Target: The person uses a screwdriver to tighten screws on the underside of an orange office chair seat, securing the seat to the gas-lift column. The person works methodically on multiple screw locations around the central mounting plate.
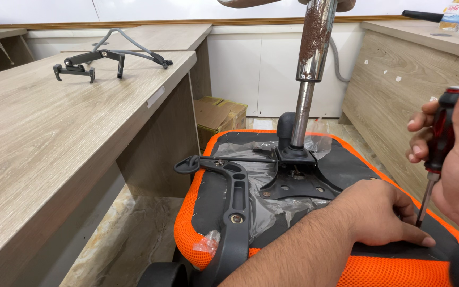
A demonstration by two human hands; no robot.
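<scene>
an office chair lay upside down on the floor, its orange mesh seat (187, 234) facing down and its black underside (346, 159) facing up, partly wrapped in crinkled clear plastic (261, 180). the right hand (455, 159) was closed around a screwdriver (438, 151) with a glossy red and black handle, held nearly upright so its thin metal shaft met the underside at the right edge. the left hand (381, 212) lay flat beside the tip, fingers pressed on the seat and holding nothing, seemingly to steady it. a chrome post (309, 79), speckled with rust, rose from a black metal plate (298, 183) at the seat's middle. a curved black plastic armrest (235, 207) was bolted to the left side. a pale wood-grain desk (43, 138) stood to the left, with a loose black metal bracket (88, 64) resting on top.
</scene>
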